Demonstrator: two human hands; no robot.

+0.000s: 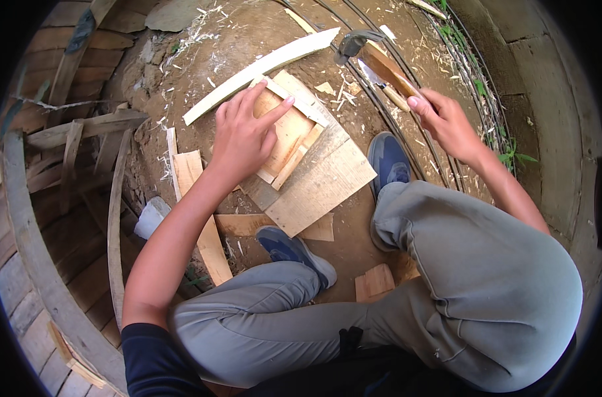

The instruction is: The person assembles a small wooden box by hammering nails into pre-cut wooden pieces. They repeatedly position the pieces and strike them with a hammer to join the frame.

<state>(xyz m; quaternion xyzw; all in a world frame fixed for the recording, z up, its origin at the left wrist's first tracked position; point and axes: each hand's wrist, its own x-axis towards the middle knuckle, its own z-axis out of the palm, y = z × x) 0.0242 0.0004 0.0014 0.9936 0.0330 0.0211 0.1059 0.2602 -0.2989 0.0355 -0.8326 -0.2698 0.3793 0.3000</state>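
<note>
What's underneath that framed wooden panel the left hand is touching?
Flat boards stick out beneath the framed panel; the panel itself and the left hand cover the rest.

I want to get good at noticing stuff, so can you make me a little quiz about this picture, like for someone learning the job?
1. Which hand holds the hammer?
2. True or false: the left hand touches the wooden frame.
3. What colour are the shoes, mostly?
A) red
B) blue
C) yellow

Key:
1. The right hand.
2. True.
3. B.
</note>
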